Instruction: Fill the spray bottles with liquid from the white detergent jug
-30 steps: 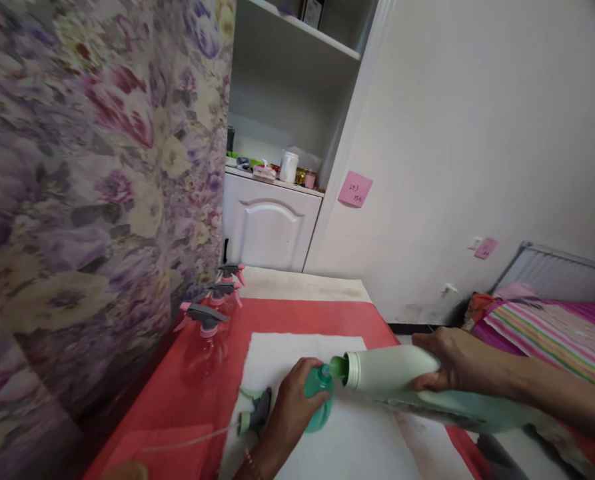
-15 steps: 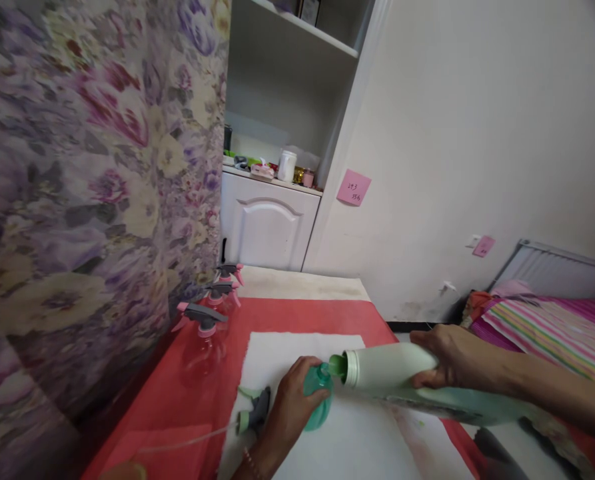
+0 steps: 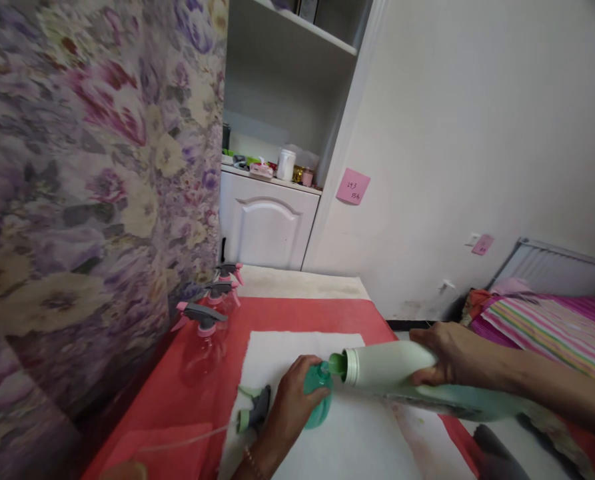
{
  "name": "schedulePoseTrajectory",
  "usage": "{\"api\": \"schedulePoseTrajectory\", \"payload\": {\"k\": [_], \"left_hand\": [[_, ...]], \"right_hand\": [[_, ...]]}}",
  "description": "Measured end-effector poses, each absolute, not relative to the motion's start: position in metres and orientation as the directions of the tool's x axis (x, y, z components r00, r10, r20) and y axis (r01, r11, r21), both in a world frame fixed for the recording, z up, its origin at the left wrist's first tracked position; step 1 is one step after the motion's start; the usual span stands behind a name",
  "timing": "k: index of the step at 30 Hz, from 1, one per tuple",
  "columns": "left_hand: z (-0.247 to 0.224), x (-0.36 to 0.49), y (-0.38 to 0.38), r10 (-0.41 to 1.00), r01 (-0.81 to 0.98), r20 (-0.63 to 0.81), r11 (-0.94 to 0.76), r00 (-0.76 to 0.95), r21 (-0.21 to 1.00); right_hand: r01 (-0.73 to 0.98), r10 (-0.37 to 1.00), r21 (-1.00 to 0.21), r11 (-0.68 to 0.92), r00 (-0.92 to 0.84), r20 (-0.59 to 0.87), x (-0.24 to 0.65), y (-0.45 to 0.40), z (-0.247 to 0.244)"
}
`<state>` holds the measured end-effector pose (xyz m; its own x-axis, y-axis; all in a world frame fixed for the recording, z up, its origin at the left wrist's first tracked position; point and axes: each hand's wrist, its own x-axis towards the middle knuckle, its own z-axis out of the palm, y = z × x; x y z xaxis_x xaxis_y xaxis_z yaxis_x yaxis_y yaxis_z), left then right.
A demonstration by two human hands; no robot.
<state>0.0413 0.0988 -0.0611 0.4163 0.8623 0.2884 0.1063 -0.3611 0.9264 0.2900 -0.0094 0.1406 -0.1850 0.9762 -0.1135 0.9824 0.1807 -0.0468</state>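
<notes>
My left hand (image 3: 293, 399) is closed around a small green see-through spray bottle (image 3: 318, 408), whose neck is uncapped. My right hand (image 3: 447, 357) grips a large pale green jug (image 3: 387, 363) tilted almost onto its side. The jug's open mouth, with green inside it, meets the small bottle's neck; I cannot make out whether liquid is flowing. Left of my left hand lies a grey and green spray head (image 3: 255, 409) with its thin clear tube. Both bottles are over a white cloth (image 3: 357, 440).
Several clear spray bottles with pink and grey heads (image 3: 206, 327) stand along the red table's (image 3: 297, 313) left edge. A floral curtain (image 3: 102, 200) hangs at left. Behind are a white cabinet (image 3: 272, 223) and a wall; a bed (image 3: 552, 327) is at right.
Almost nothing differs. Both hands keep their grips, and the jug stays tilted at the small bottle's neck; the view has shifted very slightly.
</notes>
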Motion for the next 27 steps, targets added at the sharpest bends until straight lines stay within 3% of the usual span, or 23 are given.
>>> {"api": "schedulePoseTrajectory", "payload": {"k": [27], "left_hand": [[-0.0603, 0.0410, 0.0974, 0.868, 0.107, 0.304, -0.371, 0.392, 0.923]], "right_hand": [[0.979, 0.974, -0.047, 0.197, -0.201, -0.108, 0.2918, -0.0089, 0.1399]]}}
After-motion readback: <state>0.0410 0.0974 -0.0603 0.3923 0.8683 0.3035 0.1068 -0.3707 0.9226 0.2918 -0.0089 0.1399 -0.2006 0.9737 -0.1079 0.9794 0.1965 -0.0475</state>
